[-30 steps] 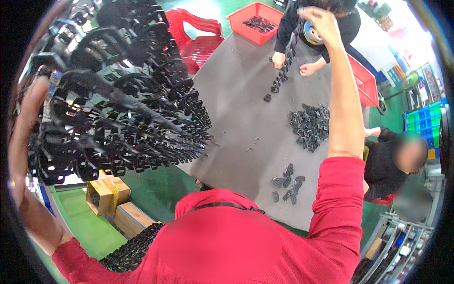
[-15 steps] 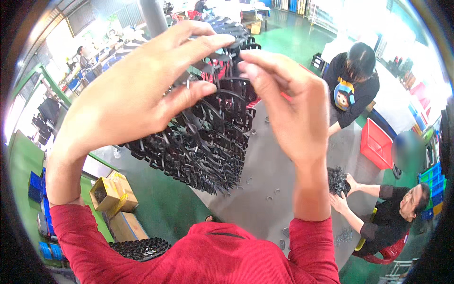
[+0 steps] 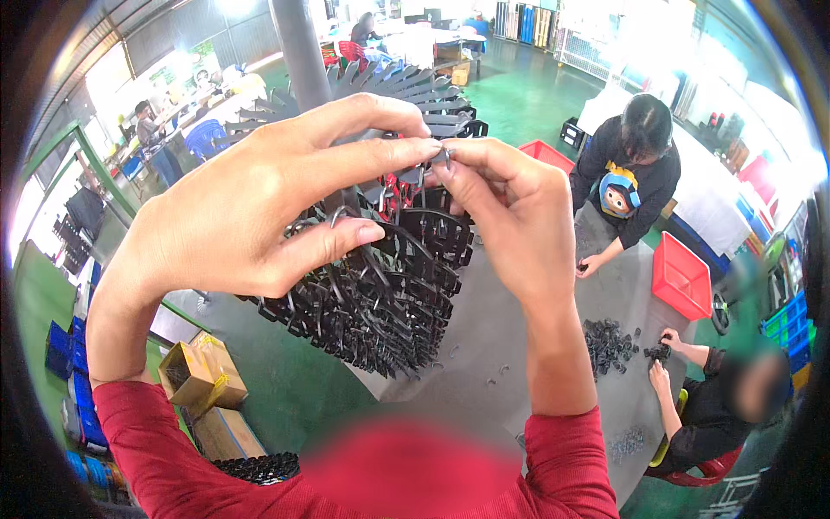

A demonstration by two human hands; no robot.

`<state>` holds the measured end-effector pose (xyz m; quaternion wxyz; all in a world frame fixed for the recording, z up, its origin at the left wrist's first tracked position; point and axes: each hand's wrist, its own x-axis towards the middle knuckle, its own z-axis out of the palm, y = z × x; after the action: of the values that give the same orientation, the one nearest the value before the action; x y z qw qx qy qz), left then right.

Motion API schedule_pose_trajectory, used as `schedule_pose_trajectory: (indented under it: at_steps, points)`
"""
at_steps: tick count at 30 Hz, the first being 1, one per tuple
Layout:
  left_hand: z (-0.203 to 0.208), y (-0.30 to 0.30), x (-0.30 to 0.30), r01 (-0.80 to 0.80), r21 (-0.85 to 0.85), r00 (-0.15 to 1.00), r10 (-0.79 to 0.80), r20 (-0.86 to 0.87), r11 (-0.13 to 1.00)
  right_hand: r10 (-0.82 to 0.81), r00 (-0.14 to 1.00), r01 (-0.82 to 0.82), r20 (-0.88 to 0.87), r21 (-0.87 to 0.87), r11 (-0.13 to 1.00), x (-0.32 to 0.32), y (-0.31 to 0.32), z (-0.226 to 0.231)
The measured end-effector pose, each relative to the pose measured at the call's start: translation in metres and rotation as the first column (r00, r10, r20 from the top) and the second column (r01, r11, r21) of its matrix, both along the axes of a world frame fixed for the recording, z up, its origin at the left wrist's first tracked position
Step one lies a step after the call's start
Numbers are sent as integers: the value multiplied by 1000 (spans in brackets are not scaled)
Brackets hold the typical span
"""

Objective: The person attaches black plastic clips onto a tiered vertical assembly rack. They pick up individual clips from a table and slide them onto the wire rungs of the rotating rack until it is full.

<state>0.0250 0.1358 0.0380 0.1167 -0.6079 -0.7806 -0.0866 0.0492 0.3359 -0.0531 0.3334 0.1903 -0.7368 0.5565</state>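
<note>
Both hands have closed together since a moment ago, left hand (image 3: 259, 199) and right hand (image 3: 510, 216) pinching one small black clip (image 3: 445, 156) between fingertips atop the hanging rack of black plastic parts (image 3: 380, 294), above the grey table (image 3: 510, 346).

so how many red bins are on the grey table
2 in view. One red bin sits at the far end, behind the person's right hand. The other red bin is at the table's right edge, between two seated co-workers. The hands could hide more.
</note>
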Motion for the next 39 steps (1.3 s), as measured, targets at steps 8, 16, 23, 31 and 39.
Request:
schedule_pose_trajectory:
  at_steps: [8,16,23,31,39]
  points:
    - [-7,-2,-8,-36,15,996,37,-83,999,-128,988,127,-83,-9,992,-8,-11,-3]
    - [-7,-5,-12,-48,-8,993,47,-106,999,-142,968,119,-206,-124,985,-14,-4,-11]
    - [-1,-4,-14,-183,-71,962,164,-217,981,-254,950,254,-179,-26,967,-17,24,-22]
    - [-3,7,-17,-355,-86,904,318,-286,931,-398,916,390,48,112,914,-54,108,-29]
    - [-4,17,-25,-457,-30,874,442,-200,889,-618,731,674,-289,163,720,-116,214,-50]
